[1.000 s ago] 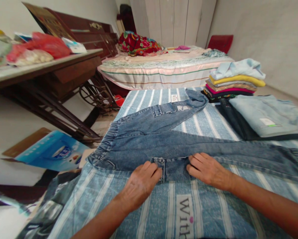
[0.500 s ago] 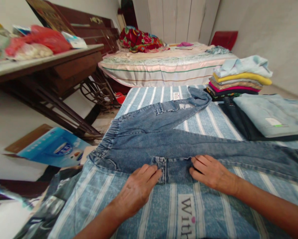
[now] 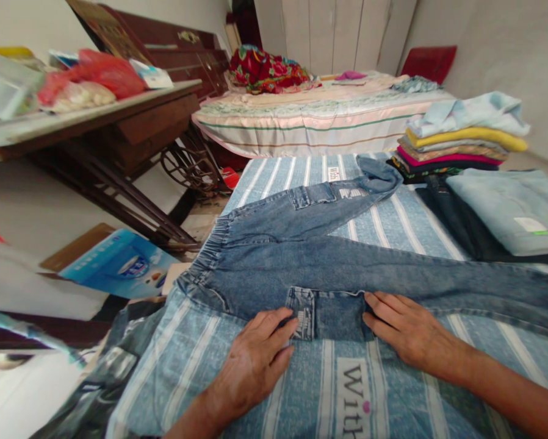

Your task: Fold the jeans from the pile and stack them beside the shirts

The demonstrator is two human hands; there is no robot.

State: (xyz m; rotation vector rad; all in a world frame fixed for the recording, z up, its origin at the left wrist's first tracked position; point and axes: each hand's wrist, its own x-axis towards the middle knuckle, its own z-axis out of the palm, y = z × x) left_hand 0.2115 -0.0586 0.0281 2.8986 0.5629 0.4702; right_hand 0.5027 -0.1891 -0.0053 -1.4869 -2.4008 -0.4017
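Note:
A pair of blue denim cargo jeans (image 3: 274, 262) lies spread on the striped cover, its elastic waist to the left and the far leg bent at its end. On the near leg a cargo pocket (image 3: 338, 311) with a stitched flap (image 3: 304, 314) faces up. My left hand (image 3: 255, 350) rests its fingertips at the flap's left edge, thumb apart from the fingers. My right hand (image 3: 406, 326) has its fingers bent around the pocket's right edge and pinches the denim there. The undersides of both hands are hidden.
Folded clothes (image 3: 461, 140) are stacked at the right, beside folded light jeans (image 3: 507, 213) on dark trousers (image 3: 457, 225). A sewing-machine table (image 3: 164, 103) with bags stands left, above a blue carton (image 3: 122, 265). Behind is a bed (image 3: 310, 125).
The view has shifted slightly, so everything sits a little further right. My left thumb has come away from the fingers at the flap. My right hand keeps its place at the pocket edge.

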